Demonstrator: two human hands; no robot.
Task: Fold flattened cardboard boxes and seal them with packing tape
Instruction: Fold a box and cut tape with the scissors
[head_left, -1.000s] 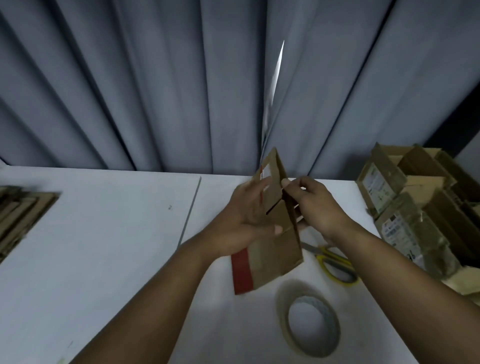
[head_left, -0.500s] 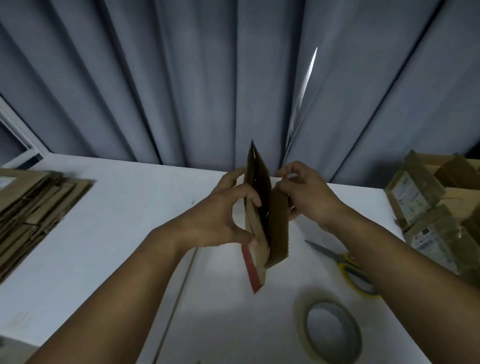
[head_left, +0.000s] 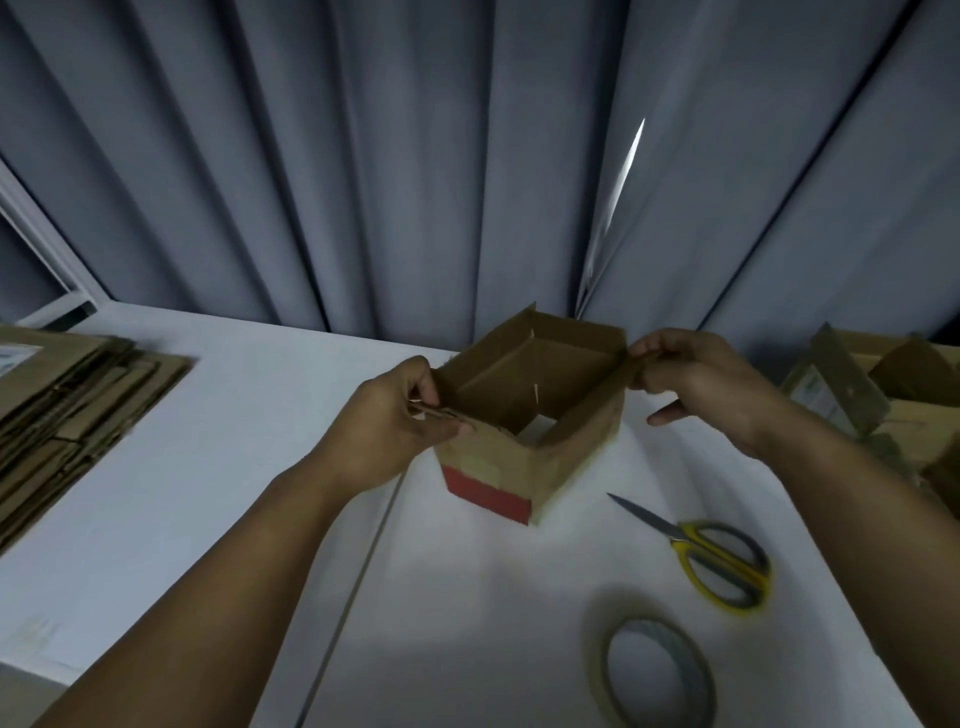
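At the centre of the frame a cardboard box (head_left: 524, 415) is held opened into a square tube above the white counter (head_left: 182, 493), the left hand (head_left: 400, 415) pinching its left corner and the right hand (head_left: 691, 379) pinching its right corner. Yellow-handled scissors (head_left: 711, 556) and a tape roll (head_left: 654, 670) lie at lower right, and flattened boxes (head_left: 67, 405) are stacked at far left.

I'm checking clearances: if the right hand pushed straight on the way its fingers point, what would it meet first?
The box: the right hand points left and pinches its right corner, so it would likely press that wall inward.
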